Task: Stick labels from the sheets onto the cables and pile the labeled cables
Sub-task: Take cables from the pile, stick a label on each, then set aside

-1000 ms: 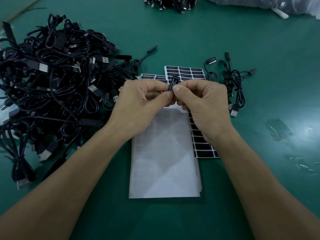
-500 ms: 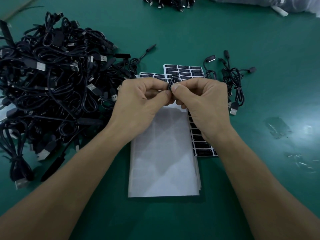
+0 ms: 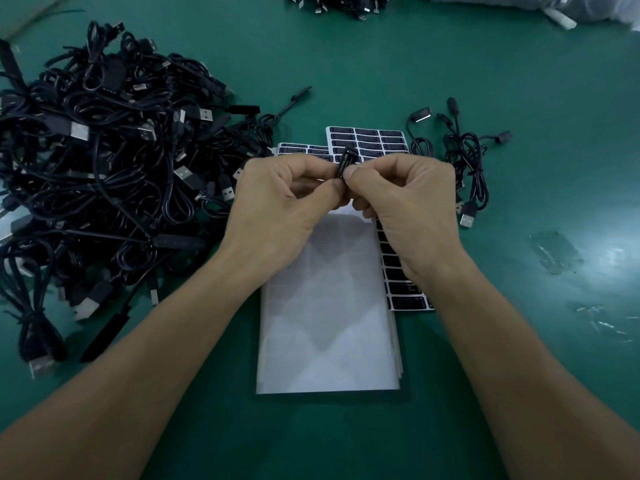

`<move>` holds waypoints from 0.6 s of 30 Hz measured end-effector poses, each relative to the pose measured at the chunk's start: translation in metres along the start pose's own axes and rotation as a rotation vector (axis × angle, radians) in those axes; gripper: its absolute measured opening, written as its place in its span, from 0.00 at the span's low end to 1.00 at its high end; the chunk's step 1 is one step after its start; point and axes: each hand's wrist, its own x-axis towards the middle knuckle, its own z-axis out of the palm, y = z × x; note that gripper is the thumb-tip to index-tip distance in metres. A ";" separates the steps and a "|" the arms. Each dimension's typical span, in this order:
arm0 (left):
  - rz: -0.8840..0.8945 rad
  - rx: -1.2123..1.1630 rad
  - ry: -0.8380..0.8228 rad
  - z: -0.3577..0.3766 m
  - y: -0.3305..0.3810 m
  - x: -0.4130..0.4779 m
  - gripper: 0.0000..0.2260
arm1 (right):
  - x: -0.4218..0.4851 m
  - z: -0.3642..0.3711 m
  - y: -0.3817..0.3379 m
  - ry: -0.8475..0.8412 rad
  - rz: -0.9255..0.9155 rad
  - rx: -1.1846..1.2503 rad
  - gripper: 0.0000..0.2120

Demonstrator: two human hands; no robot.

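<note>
1. Two hands meet at centre: the left hand [image 3: 277, 206] and right hand [image 3: 408, 209], fingers curled, pinch one tilted black cable module [image 3: 344, 163] with white print between their thumbs and forefingers.
2. Label sheets [image 3: 367, 140] lie on the green mat [image 3: 415, 64] behind and beneath the hands, and a white backing-sheet stack [image 3: 329, 323] lies nearer.
3. The large cable pile [image 3: 104, 168] lies left and a small cable bundle [image 3: 467, 161] lies right.

Green table [image 3: 415, 64] under cable pile [image 3: 104, 168], label sheets [image 3: 367, 140], loose cables [image 3: 464, 157].

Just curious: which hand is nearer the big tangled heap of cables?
Left. The left hand sits just right of the heap; the right hand is farther, beyond it.
</note>
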 end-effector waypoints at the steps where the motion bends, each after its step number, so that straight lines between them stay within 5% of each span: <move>1: 0.002 0.000 0.000 0.000 0.000 0.000 0.09 | 0.000 0.000 0.000 0.003 0.007 -0.003 0.07; 18: -0.010 0.031 0.017 0.002 0.001 -0.001 0.08 | 0.000 0.001 0.002 0.083 -0.017 -0.113 0.12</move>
